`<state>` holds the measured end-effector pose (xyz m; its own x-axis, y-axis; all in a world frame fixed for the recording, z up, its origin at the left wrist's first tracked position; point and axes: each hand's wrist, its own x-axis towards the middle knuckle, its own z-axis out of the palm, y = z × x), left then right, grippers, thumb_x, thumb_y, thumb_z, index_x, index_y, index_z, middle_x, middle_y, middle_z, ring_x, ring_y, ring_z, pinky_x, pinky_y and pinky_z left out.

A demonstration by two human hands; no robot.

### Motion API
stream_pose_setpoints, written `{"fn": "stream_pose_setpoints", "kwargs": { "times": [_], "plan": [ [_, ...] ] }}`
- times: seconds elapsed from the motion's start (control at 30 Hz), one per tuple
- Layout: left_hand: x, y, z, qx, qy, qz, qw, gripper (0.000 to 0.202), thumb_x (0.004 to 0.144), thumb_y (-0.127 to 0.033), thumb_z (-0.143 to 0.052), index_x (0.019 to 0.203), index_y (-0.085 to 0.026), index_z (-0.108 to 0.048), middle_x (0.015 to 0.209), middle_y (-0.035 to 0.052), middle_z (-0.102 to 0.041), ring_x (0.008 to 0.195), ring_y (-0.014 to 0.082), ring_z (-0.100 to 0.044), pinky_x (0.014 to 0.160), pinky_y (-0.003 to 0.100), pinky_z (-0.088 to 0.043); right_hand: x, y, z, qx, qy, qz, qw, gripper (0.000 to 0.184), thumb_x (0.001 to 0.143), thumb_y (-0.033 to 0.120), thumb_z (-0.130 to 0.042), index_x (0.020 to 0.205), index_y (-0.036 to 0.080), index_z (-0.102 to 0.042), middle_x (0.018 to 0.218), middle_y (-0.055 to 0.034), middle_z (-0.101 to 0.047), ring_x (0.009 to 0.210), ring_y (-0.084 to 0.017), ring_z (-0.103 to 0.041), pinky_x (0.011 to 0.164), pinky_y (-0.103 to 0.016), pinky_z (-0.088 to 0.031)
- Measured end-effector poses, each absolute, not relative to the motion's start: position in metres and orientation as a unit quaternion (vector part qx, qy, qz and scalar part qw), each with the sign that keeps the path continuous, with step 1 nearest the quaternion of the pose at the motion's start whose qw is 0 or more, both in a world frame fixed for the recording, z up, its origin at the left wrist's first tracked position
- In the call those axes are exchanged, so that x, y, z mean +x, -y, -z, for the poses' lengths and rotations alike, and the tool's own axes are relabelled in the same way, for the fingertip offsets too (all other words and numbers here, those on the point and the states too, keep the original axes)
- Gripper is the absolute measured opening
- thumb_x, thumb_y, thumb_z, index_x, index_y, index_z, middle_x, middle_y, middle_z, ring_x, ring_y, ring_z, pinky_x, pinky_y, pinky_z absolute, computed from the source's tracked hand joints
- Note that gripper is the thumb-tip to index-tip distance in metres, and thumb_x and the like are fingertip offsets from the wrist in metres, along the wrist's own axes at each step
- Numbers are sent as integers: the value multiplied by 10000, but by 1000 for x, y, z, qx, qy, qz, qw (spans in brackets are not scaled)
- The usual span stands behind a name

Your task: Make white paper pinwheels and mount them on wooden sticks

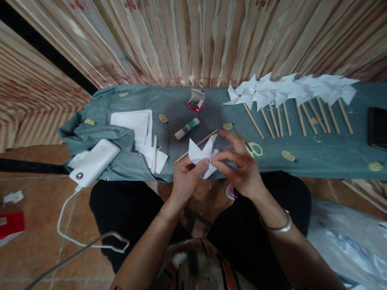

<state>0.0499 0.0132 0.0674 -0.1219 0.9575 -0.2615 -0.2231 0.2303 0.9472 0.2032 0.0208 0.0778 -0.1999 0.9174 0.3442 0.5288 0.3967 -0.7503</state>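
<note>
A white folded-paper pinwheel (198, 152) is held above the near edge of the cloth-covered bench. My left hand (186, 179) grips it from the left, thumb near its centre. My right hand (240, 168) pinches a small shiny pin (209, 160) at the pinwheel's middle between thumb and forefinger, other fingers raised. Just beyond lies a thin wooden stick (207, 137), partly hidden by the pinwheel. Scissors with pale green handles (255, 149) rest beside my right hand. A glue stick (187, 128) and a small red-and-white box of pins (195, 100) lie farther back.
Several finished pinwheels on sticks (283, 91) line the back right. A dark phone-like device (382, 129) sits at the right end. On the left are paper sheets (131, 119), a white pen (155, 155) and a white power bank (97, 162) with a cable. A curtain (190, 39) hangs behind.
</note>
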Motion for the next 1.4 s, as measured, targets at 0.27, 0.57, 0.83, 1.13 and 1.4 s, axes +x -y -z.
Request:
{"fn": "stream_pose_setpoints", "kwargs": {
  "times": [0.27,0.57,0.83,1.13,1.4],
  "plan": [
    [50,-13,-66,353,-524,-522,572,177,645,-289,-774,791,-189,-778,796,27,-757,693,169,-663,690,283,-518,205,-21,-78,-492,730,-263,395,74,838,264,-635,791,253,-691,1433,-21,-474,1359,-278,-400,1065,-493,-389],
    [48,-11,-71,345,-525,-506,591,226,613,-334,-802,767,-172,-771,746,26,-741,649,164,-640,651,277,-509,206,-22,-76,-489,707,-316,401,64,824,284,-650,782,253,-687,1378,-48,-535,1329,-290,-448,1096,-538,-350],
    [47,-12,-66,360,-505,-513,593,242,590,-322,-822,778,-178,-774,774,26,-748,678,170,-652,677,277,-514,206,-23,-70,-494,681,-360,404,63,815,289,-661,785,241,-688,1387,-68,-521,1358,-276,-409,1123,-519,-311],
    [44,-14,-65,352,-504,-512,599,238,606,-330,-818,786,-180,-779,794,39,-756,671,166,-654,680,281,-522,195,-19,-62,-545,583,-381,467,234,720,337,-739,892,233,-620,1387,-103,-512,1293,-267,-483,1061,-457,-397],
    [44,-14,-63,334,-496,-510,619,259,590,-332,-835,777,-164,-775,755,35,-747,638,142,-641,652,265,-521,186,-21,-58,-468,422,-583,512,772,630,305,-796,1291,224,-406,1041,-77,-714,909,-214,-681,843,-386,-528]
  ]
}}
